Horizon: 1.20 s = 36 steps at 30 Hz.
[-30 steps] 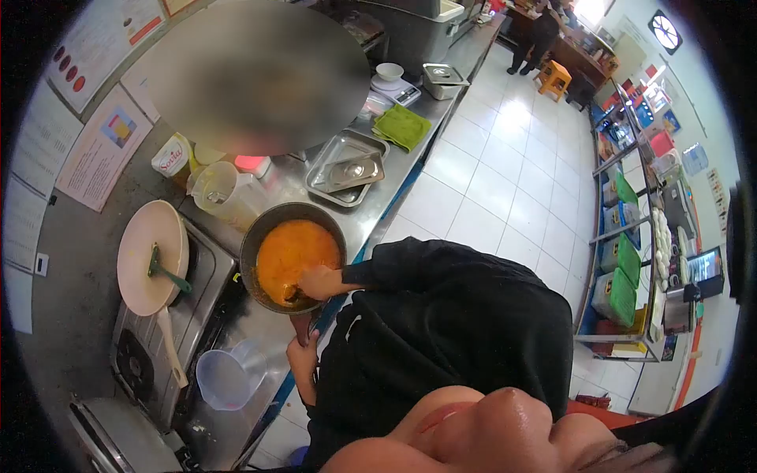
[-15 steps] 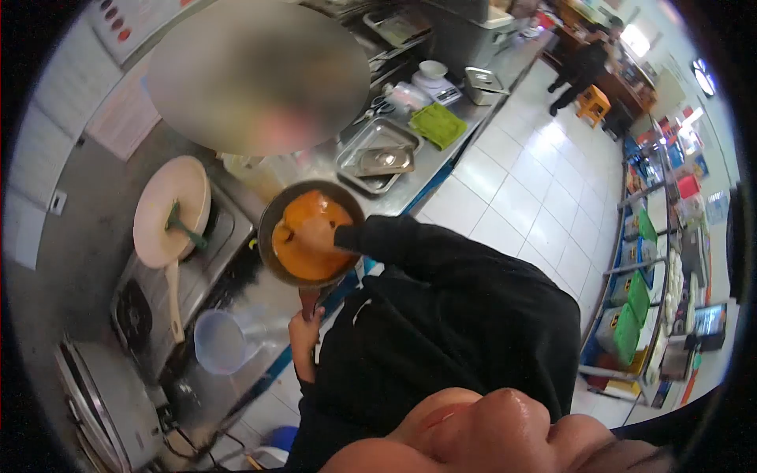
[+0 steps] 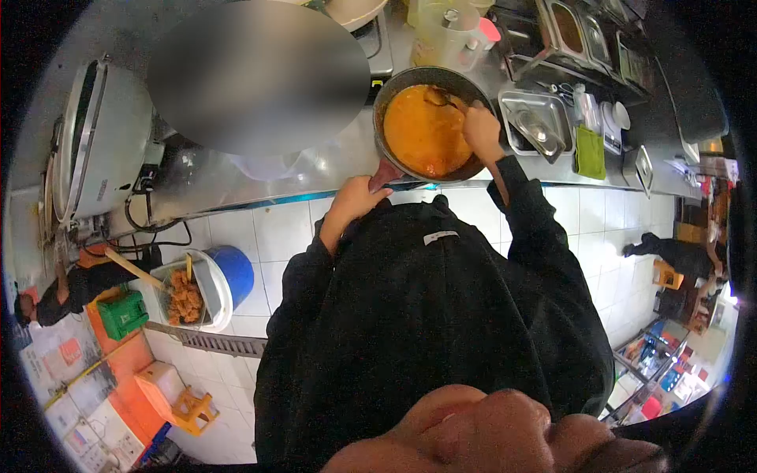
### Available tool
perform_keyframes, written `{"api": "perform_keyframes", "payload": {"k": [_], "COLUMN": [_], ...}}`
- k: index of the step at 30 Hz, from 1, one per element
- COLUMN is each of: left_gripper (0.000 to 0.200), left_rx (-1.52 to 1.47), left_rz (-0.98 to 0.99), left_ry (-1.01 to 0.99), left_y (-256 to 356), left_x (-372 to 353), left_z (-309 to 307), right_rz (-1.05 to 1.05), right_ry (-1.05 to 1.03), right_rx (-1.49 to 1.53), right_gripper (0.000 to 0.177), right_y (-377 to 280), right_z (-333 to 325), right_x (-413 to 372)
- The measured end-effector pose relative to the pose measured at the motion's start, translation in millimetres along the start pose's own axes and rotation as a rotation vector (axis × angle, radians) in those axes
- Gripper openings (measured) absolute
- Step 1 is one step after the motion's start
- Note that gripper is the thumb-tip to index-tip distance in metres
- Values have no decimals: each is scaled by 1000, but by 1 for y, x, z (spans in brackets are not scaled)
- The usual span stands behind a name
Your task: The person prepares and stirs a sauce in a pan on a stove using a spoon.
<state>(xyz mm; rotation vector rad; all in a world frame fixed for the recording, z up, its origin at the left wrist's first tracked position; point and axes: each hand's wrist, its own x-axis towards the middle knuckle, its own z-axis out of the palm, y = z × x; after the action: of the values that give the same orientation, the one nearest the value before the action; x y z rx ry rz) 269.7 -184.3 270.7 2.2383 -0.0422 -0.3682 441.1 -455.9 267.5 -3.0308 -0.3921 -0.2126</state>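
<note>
A dark pan (image 3: 388, 94) full of thick orange sauce (image 3: 422, 130) rests on the steel counter (image 3: 315, 162). My left hand (image 3: 355, 197) grips the pan's reddish-brown handle (image 3: 382, 173) at the counter's front edge. My right hand (image 3: 479, 126) reaches over the pan's right rim and holds a spoon (image 3: 438, 98) whose bowl lies in the sauce near the far side. Both arms wear black sleeves.
A steel tray with a lid (image 3: 538, 122) and a green cloth (image 3: 589, 151) lie right of the pan. A clear jug (image 3: 443, 31) stands behind it. A blue bin (image 3: 229, 272) and a white tub of food scraps (image 3: 185, 296) sit on the tiled floor. Another person (image 3: 670, 252) stands far right.
The view has swung round, so the counter now runs along the top. My right hand has moved the spoon from the left of the sauce toward the pan's far right side. My left hand stays on the handle.
</note>
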Motion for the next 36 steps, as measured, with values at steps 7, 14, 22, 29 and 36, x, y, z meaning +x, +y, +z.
{"api": "perform_keyframes", "payload": {"k": [7, 14, 22, 29, 36], "left_gripper": [40, 39, 41, 41, 41], "left_rx": [-52, -19, 6, 47, 49], "left_rz": [-47, 55, -143, -52, -94], "left_ry": [-45, 26, -112, -68, -86], "left_y": [3, -10, 13, -1, -2], "left_x": [-1, 3, 0, 3, 2], "left_z": [-3, 5, -10, -1, 1], "right_rz": [136, -11, 734, 594, 11], "right_ry": [-175, -74, -824, -958, -592], "right_rx": [227, 476, 1683, 1718, 689], "right_gripper": [24, 21, 16, 23, 23], "right_y": [11, -30, -72, -78, -81], "right_z": [15, 77, 19, -12, -11], "right_x": [5, 12, 0, -29, -63]}}
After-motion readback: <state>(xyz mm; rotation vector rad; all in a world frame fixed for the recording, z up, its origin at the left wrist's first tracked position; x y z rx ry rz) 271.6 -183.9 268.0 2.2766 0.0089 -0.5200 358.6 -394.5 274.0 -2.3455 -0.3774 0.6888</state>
